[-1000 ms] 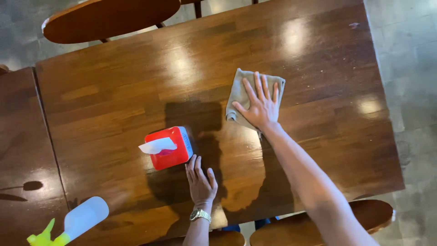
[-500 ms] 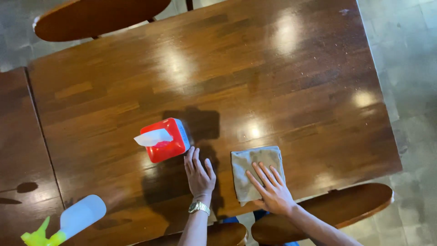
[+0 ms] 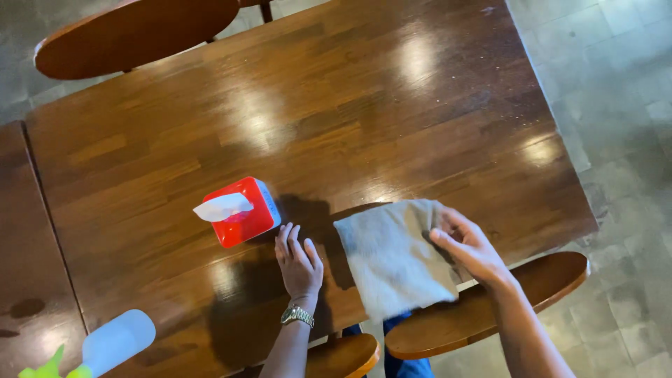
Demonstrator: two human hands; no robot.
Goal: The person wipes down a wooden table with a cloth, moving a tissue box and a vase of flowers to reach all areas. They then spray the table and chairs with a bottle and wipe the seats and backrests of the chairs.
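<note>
Fingers of the right hand lie slightly curled on the right edge of a grey cloth, pinning rather than gripping it. This cloth lies at lower centre, its long axis running from upper left to lower right, its lower end hanging over the wooden table edge. To its left the left hand rests flat, fingers spread, holding nothing. Just beyond it at centre left stands a red cube-shaped tissue box, a white tissue poking out. A pale spray bottle lies at lower left.
</note>
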